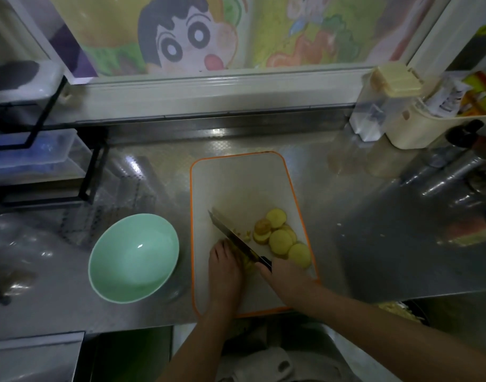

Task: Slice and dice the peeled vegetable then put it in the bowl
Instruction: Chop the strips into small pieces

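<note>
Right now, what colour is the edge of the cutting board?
Orange, running all round the white cutting board; the head view shows it best.

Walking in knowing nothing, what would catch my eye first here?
A big-eyed cartoon face fills the back wall. Below it, on a white board edged in orange, the right hand grips a knife beside yellow slices, while the left hand presses the piece being cut. A green bowl waits empty left of the board.
</note>
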Motion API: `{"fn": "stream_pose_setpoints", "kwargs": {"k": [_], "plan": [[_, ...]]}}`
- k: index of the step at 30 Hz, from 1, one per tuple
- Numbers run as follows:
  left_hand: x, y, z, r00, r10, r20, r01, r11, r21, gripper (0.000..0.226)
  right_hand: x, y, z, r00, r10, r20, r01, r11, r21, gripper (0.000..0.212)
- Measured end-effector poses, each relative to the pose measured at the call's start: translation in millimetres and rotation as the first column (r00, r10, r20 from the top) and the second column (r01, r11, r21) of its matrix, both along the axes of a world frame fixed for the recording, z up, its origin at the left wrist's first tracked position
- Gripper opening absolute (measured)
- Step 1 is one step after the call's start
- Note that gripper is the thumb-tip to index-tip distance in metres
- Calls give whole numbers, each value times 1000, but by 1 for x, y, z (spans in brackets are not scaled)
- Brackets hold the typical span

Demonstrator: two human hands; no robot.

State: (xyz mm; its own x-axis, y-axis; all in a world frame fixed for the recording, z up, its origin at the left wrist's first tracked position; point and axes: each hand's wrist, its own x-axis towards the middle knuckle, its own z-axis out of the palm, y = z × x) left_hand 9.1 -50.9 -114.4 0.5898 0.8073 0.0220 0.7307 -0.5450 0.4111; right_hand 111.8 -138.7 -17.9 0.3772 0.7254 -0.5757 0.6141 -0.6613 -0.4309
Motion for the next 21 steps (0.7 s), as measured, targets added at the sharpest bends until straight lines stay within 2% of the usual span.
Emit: {"fn": "stream_pose_setpoints", "kwargs": {"k": [4, 6, 8, 12, 15, 18, 21], "plan": [[0, 3, -5, 998, 37, 44, -38, 999, 12, 22, -3, -1, -4, 998, 34, 58, -36, 999, 26, 29], [1, 3, -4, 999, 27, -18, -27, 1000, 8, 33, -2, -2, -7, 1000, 14, 28, -15, 999, 35, 33], [2, 2, -5, 999, 28, -34, -28, 999, 20, 34, 0, -2, -11, 998, 37, 52, -39, 999, 30, 33], [4, 1, -3, 998, 50, 31, -50, 999, 13, 29, -2, -4, -16, 988, 93, 126, -99, 994, 42, 71], [5, 0, 5, 993, 69, 96, -65, 997, -38, 25, 1, 0, -25, 999, -39, 3, 39, 999, 16, 54], [4, 1, 4, 997, 57, 52, -55, 998, -31, 38, 2, 10, -28, 1000, -13, 20, 13, 999, 38, 40], [2, 0, 5, 998, 60, 9, -59, 998, -20, 40, 4, 13, -27, 999, -34, -34, 36, 998, 59, 45]]}}
